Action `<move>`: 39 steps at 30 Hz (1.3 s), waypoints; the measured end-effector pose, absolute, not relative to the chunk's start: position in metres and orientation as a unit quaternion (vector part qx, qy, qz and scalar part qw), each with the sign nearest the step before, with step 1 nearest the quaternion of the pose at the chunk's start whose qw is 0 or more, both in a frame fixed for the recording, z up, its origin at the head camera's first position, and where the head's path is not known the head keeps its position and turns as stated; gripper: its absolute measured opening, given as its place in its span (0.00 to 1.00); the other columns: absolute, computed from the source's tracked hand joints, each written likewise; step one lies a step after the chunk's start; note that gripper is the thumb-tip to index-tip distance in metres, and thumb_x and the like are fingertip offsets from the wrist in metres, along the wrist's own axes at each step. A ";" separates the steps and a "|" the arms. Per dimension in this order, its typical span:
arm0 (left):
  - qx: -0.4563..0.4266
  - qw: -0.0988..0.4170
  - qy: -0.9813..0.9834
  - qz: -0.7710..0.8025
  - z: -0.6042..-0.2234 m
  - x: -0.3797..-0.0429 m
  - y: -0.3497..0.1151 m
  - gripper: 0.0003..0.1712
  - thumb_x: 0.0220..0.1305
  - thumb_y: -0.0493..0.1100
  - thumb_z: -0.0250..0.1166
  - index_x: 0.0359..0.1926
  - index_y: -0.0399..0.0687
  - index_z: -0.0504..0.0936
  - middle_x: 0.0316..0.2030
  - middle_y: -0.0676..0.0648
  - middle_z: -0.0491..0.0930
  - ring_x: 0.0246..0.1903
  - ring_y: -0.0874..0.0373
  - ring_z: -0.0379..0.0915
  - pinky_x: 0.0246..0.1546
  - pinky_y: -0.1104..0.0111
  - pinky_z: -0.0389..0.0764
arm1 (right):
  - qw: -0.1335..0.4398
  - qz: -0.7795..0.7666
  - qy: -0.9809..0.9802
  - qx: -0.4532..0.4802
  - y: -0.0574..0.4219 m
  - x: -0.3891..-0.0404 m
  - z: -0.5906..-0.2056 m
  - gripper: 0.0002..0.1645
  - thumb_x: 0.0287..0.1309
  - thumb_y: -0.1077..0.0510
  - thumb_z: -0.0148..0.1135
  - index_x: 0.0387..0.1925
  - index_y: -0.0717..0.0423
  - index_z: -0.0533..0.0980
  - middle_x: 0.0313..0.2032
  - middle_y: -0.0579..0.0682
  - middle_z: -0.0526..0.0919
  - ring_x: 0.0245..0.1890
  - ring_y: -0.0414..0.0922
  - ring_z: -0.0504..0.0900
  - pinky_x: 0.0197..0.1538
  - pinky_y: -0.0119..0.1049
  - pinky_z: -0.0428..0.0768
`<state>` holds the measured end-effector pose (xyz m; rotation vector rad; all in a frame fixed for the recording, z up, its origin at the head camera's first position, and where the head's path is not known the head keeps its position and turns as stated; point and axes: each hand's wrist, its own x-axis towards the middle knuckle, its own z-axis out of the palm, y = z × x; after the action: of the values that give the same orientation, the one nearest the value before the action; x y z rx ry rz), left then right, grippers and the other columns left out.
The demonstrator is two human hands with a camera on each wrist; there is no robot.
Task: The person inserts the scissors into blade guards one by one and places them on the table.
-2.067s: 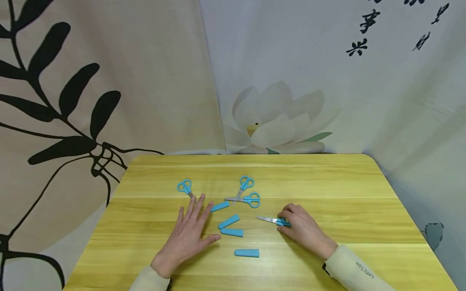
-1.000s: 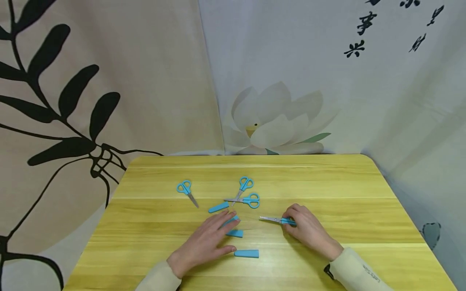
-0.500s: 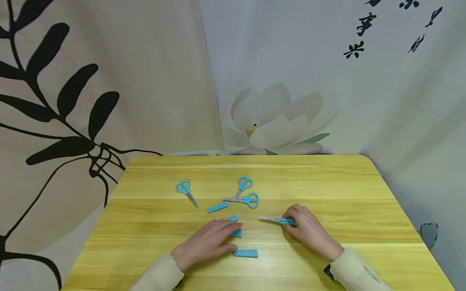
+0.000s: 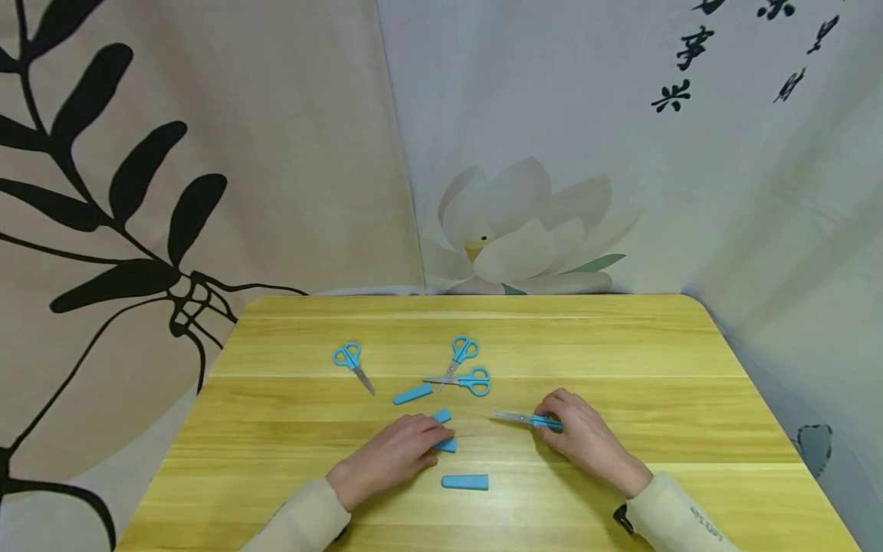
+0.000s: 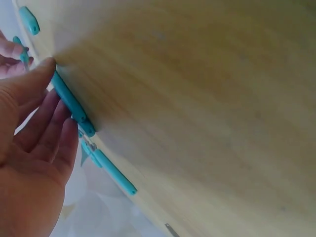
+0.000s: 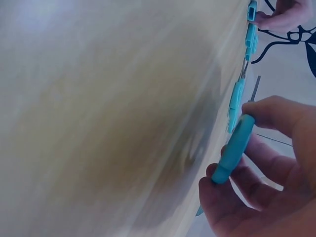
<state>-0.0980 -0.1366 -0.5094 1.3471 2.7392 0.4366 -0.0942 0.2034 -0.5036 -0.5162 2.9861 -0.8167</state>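
Observation:
My right hand (image 4: 586, 433) pinches a small pair of blue-handled scissors (image 4: 513, 418) by the handle, its silver blades pointing left over the table. In the right wrist view, thumb and fingertips press on the blue handle (image 6: 234, 148). At the centre, my left hand (image 4: 393, 452) curls its thumb and fingers about a blue scissors cover (image 4: 447, 445). That cover (image 5: 69, 96) shows between thumb and fingers in the left wrist view; its far part is hidden in the head view. Right behind it lies a second cover (image 4: 442, 415), partly under the fingers.
A third cover (image 4: 465, 481) lies nearer the front, and another (image 4: 412, 394) farther back. Two scissors cross behind the hands, one handle to the right (image 4: 477, 381), one to the back (image 4: 466, 349). More scissors (image 4: 352, 356) lie back left on the wooden table (image 4: 586, 337).
My left hand has swung right from the left-hand scissors to the middle covers, its thumb leaving the front cover and closing in. The right hand has shifted slightly right, keeping its scissors.

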 end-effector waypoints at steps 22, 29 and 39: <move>0.451 -0.026 0.878 0.160 -0.509 -0.093 -0.134 0.08 0.69 0.37 0.70 0.47 0.50 0.87 0.43 0.54 0.80 0.46 0.60 0.77 0.53 0.69 0.81 | -0.008 -0.271 0.949 -0.158 0.199 -0.089 -0.503 0.09 0.58 0.58 0.77 0.40 0.49 0.85 0.44 0.41 0.82 0.43 0.41 0.81 0.47 0.43 0.84; 0.424 -0.037 0.883 0.199 -0.499 -0.096 -0.135 0.11 0.69 0.35 0.70 0.50 0.49 0.86 0.45 0.55 0.78 0.46 0.62 0.76 0.51 0.68 0.82 | -0.051 -0.276 0.939 -0.198 0.194 -0.086 -0.497 0.11 0.58 0.62 0.76 0.40 0.47 0.82 0.45 0.41 0.83 0.41 0.40 0.83 0.41 0.37 0.85; 0.390 -0.081 0.880 0.259 -0.487 -0.099 -0.136 0.14 0.67 0.30 0.70 0.51 0.46 0.84 0.51 0.52 0.77 0.50 0.59 0.74 0.52 0.67 0.82 | -0.157 -0.252 0.920 -0.255 0.184 -0.090 -0.484 0.16 0.48 0.63 0.81 0.39 0.52 0.83 0.41 0.44 0.86 0.34 0.37 0.84 0.33 0.30 0.83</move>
<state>-0.0992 -0.1357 -0.4871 1.2940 2.9168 0.8585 -0.0905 0.1839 -0.4839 -0.8924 3.2211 -0.8811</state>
